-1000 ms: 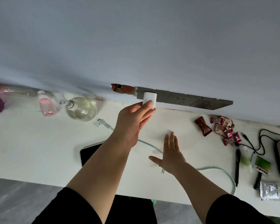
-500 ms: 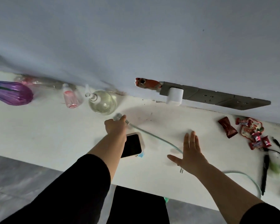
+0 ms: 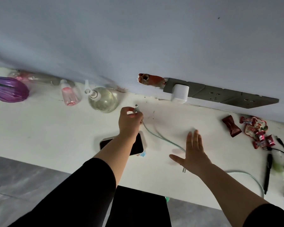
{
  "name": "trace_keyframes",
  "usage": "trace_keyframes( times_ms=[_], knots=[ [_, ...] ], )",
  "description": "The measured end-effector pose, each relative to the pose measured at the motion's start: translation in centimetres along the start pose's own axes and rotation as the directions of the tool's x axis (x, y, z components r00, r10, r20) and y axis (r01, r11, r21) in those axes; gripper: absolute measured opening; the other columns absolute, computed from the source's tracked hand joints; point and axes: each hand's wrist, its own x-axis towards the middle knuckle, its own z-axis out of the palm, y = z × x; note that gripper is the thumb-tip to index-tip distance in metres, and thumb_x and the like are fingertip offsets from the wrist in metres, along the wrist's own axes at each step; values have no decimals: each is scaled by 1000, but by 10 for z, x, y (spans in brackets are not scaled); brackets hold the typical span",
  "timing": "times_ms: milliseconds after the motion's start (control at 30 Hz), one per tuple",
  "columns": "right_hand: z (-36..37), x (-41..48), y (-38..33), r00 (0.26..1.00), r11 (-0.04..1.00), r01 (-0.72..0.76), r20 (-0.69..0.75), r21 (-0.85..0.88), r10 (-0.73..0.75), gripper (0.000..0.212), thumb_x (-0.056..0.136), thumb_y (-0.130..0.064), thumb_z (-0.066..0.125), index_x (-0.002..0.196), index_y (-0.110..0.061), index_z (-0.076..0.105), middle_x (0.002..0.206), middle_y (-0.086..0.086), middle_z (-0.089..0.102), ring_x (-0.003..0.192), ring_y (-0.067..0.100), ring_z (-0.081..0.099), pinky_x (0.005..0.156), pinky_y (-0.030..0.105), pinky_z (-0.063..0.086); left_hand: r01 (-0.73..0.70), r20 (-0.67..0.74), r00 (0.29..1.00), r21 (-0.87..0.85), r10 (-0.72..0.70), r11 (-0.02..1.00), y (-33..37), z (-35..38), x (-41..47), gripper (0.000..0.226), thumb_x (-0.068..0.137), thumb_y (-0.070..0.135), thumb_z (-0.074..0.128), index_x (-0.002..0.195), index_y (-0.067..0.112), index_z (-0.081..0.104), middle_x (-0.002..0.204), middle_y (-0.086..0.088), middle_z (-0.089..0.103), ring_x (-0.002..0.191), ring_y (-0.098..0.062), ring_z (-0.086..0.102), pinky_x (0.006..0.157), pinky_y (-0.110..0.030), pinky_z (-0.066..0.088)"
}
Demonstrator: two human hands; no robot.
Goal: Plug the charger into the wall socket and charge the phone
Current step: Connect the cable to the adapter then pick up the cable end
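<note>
My arm hides part of the phone (image 3: 136, 145). My left hand (image 3: 129, 122) now lifts the cable (image 3: 156, 134); right hand (image 3: 194, 155) stays flat, open.

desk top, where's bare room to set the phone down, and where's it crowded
Bare: the wide stretch of desk left of the phone, in front of the bottles; also between right hand and candies. Crowded: right edge with pens, and along the cable.

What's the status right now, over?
Left hand gripping cable plug; right hand flat, empty. Charger in wall socket. Phone unplugged. Nothing blocking.
</note>
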Motion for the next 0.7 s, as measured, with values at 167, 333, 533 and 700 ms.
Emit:
trace_keyframes(
  times_ms=[167, 333, 533, 700],
  knots=[
    [-4, -2, -2, 1000, 1000, 3, 2, -14, -3, 122, 75, -75, 51, 148, -10, -22, 156, 10, -32, 148, 26, -21, 120, 40, 18, 42, 247, 969, -169, 1, 985, 16, 11, -43, 25, 80, 10, 68, 100, 24, 67, 73, 1, 73, 66, -9, 65, 64, -20, 55],
    [-11, -5, -2, 1000, 1000, -3, 27, 5, 3, 120, 76, -73, 52, 149, -13, -21, 157, 7, -32, 148, 23, -20, 118, 41, 22, 128, 283, 958, -256, -52, 958, 24, 14, -76, 22, 86, 23, 68, 108, 17, 67, 78, 1, 72, 73, -14, 69, 70, -26, 58],
    [-11, -3, 0, 999, 1000, -10, 49, 22, 8, 119, 75, -74, 51, 149, -16, -22, 156, 4, -34, 148, 20, -22, 118, 41, 22, 140, 338, 940, -254, -47, 957, 37, 21, -92, 33, 81, 19, 72, 112, 9, 63, 64, 2, 69, 67, -15, 63, 75, -26, 55],
    [-7, -1, 1, 999, 999, -6, 33, 33, 5, 120, 74, -75, 51, 149, -16, -21, 157, 3, -33, 148, 20, -22, 118, 41, 21, 130, 401, 916, -278, -8, 952, 41, 25, -99, 12, 88, 10, 63, 84, 4, 72, 72, -4, 63, 71, -13, 60, 83, -26, 58]
  ],
)
